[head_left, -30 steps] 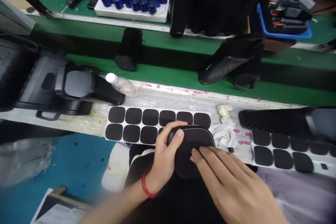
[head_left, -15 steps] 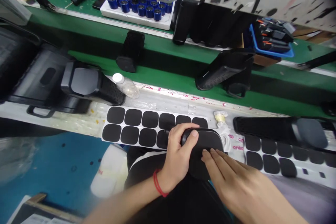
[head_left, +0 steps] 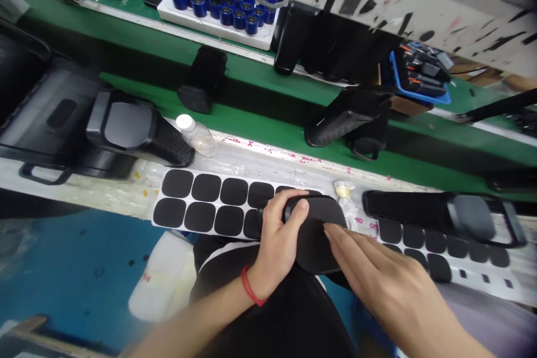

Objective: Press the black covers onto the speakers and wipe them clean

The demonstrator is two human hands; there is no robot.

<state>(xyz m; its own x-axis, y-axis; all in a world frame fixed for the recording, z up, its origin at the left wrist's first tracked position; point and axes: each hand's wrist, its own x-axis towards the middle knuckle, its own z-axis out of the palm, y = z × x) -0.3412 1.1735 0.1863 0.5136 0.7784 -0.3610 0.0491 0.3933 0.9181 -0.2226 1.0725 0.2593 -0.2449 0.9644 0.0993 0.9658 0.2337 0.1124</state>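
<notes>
My left hand (head_left: 279,238) grips the left end of a black speaker (head_left: 316,229) that rests on my lap at the bench's near edge, thumb on its top face. My right hand (head_left: 386,285) lies flat with its fingers pressing on the black pad on the speaker's top face. A white sheet of black rounded pads (head_left: 210,204) lies on the bench just left of the speaker, partly hidden by my left hand. A second pad sheet (head_left: 440,257) lies to the right.
Black speakers lie on the bench at left (head_left: 126,131) and right (head_left: 436,212). More speakers (head_left: 348,117) sit on the green conveyor (head_left: 268,117) behind. A small clear bottle (head_left: 197,135), a white plastic bottle (head_left: 163,274), a tray of blue cylinders (head_left: 226,11) and a blue bin (head_left: 419,78) are nearby.
The view has shifted up and right. My right hand slid a little along the speaker's top face; my left hand kept its grip.
</notes>
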